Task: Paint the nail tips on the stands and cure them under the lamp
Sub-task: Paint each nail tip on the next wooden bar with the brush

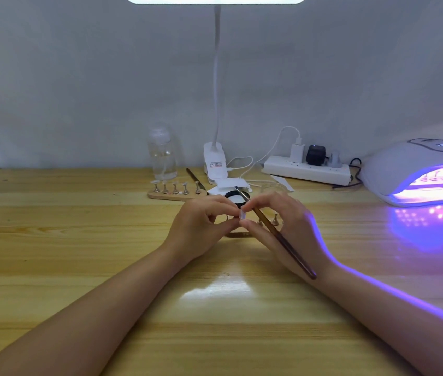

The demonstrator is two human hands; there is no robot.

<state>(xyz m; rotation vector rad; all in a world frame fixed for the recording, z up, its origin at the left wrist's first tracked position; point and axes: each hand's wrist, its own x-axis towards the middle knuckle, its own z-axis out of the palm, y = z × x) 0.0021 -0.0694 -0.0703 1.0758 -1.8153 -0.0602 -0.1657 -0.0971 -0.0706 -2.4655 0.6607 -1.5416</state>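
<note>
Both hands meet just in front of the black jar [233, 197]. The left hand [206, 226] pinches what seems a clear nail tip [242, 214]; the right hand [274, 221] grips the brush [277, 234], whose loose angle could smear it.

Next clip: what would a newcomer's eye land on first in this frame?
First, the curing lamp glowing purple at the far right of the wooden table, casting violet light along the right forearm. Next, the two hands meeting at centre: the left hand and right hand pinch a small clear nail tip between them, with a long brush lying across the right hand. Behind them, a wooden stand holds a row of tips.
</note>
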